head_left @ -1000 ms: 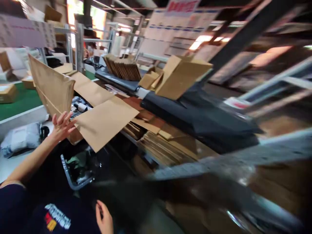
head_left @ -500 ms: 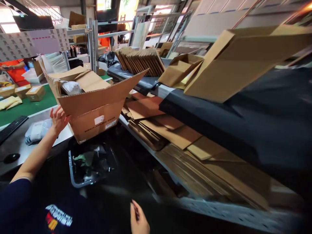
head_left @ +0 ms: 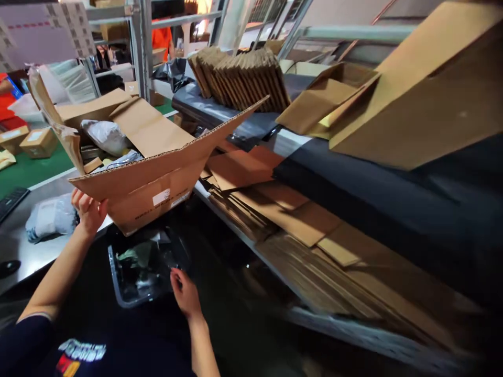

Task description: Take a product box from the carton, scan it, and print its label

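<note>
A large open cardboard box (head_left: 129, 207) stands at the metal table's edge, flaps spread, with plastic-wrapped packages (head_left: 105, 137) inside. My left hand (head_left: 89, 212) grips its near left corner, thumb in front and fingertips partly hidden behind the flap. Below the box sits a clear plastic bin (head_left: 118, 285) with crumpled scraps in it. My right hand (head_left: 186, 294) hangs over the bin's right side, fingers curled towards the thumb; whether anything is inside them cannot be made out. Left of my left hand lies a plastic-wrapped parcel (head_left: 51, 217).
To the right, a shelf holds stacked flat cardboard (head_left: 306, 272). Above it, a black-covered surface (head_left: 353, 183) carries a row of folded cartons (head_left: 243, 78) and open boxes (head_left: 326, 102). A keyboard (head_left: 11, 204) and small boxes (head_left: 38, 143) are at left. Orange-clothed people stand behind.
My right hand has come up and left, to beside the bin. My left hand has stayed at the box corner, its fingers now partly behind the flap. The view has moved closer to the box.
</note>
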A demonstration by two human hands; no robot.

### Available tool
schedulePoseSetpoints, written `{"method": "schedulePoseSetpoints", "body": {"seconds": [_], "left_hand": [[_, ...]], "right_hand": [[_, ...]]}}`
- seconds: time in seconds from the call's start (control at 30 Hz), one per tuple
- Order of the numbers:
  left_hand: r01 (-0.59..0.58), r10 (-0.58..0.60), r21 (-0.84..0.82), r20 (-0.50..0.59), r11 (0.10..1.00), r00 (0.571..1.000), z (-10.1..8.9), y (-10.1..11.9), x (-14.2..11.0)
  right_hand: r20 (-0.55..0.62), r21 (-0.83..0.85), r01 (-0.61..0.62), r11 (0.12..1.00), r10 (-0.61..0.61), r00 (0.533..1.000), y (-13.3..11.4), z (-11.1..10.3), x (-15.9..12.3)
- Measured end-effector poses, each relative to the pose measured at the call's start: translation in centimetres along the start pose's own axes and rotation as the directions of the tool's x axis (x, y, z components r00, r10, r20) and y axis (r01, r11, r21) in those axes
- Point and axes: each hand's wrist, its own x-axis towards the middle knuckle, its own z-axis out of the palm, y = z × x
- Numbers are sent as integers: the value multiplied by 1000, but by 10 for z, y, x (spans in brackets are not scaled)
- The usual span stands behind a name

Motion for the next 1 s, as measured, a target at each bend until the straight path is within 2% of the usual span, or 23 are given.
{"method": "schedulePoseSetpoints", "body": {"seconds": [0.1, 0.3, 0.4, 0.47, 0.6, 0.7, 0.8, 0.87, 0.93, 1.0], "left_hand": [[74, -77, 111, 20, 991, 997, -8, 5, -4], [142, -159, 371, 14, 918, 987, -40, 31, 2], [185, -208, 467, -3, 865, 978, -51, 48, 8], [248, -271, 516, -33, 820, 962, -55, 60, 13], [353, -387, 568, -65, 743, 920, -59, 91, 24], [413, -456, 575, -76, 706, 887, -59, 113, 30], [476, -513, 578, -113, 663, 851, -61, 125, 34], [486, -506, 561, -135, 670, 852, -63, 127, 37], [492, -482, 501, -160, 712, 861, -64, 127, 39], [524, -486, 395, -200, 755, 851, -63, 128, 40]], "right_hand": [[58, 86, -12, 996, 7, 998, 2, -21, 25], [53, 297, -136, 945, 126, 991, 22, -92, 100], [57, 314, -76, 946, 61, 996, 26, -123, 137], [52, 305, -11, 952, -4, 999, 24, -136, 155], [84, 325, 105, 940, -140, 987, 13, -140, 172], [195, 345, 139, 928, -216, 957, 4, -135, 169], [296, 362, 151, 920, -267, 917, 2, -135, 166], [308, 372, 141, 917, -265, 914, 6, -139, 168], [276, 389, 109, 915, -228, 934, 12, -145, 172], [235, 413, 68, 908, -179, 955, 18, -152, 178]]}}
